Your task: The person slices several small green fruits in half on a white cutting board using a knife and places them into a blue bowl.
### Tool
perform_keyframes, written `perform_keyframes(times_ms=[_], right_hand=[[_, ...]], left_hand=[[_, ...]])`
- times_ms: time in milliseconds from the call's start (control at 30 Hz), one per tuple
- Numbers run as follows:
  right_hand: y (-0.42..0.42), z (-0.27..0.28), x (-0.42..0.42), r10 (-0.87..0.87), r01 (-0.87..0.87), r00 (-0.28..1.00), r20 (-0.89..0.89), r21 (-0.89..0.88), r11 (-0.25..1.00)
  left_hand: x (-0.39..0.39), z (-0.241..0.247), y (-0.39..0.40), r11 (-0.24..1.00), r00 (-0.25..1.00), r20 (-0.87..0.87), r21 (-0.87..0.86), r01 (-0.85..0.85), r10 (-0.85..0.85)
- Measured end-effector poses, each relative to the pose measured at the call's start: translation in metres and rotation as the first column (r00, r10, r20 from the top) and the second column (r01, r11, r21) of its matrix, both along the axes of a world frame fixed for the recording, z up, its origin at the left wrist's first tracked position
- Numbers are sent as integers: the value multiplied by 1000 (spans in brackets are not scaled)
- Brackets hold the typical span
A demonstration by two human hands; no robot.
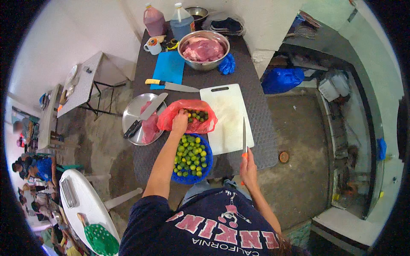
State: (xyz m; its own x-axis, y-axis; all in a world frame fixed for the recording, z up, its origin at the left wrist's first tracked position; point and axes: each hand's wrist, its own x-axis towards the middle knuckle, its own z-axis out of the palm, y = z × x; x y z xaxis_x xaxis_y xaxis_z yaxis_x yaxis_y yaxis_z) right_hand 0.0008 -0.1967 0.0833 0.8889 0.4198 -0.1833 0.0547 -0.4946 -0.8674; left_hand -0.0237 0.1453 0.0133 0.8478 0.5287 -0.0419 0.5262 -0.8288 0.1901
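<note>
My left hand point(180, 122) reaches into a red plastic bag point(205, 126) with small dark green citrus fruits point(199, 116) inside. Its fingertips are partly hidden, so whether they grip a fruit is unclear. My right hand point(248, 167) holds a knife point(244, 137) by its orange handle, the blade pointing away from me over the right edge of a white cutting board point(221, 110). The bag overlaps that board's left edge. Nearest my body, a blue plastic basket point(210, 156) is filled with green and yellowish citrus fruits point(190, 154), partly behind my left forearm.
On the left, a steel plate point(130, 105) carries raw meat point(149, 129) and a black-handled knife point(153, 107). Another knife point(179, 86) lies across a blue cutting board point(168, 67). Farther back stand a steel bowl of meat point(203, 65), two jugs point(182, 24) point(154, 20) and a mug point(153, 48).
</note>
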Motion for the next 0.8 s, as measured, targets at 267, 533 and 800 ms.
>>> perform_keyframes(times_ms=[267,533,800], right_hand=[[-10,-14,-3,-43,44,998,36,-15,999],[-1,-18,1,-18,18,1000,14,-3,1000],[7,-3,7,45,-49,996,-72,-55,997]], left_hand=[[-10,-5,15,996,992,90,1,-91,91],[-28,26,-54,139,567,324,-928,345,757],[-22,63,-108,-377,584,136,-642,667,800]])
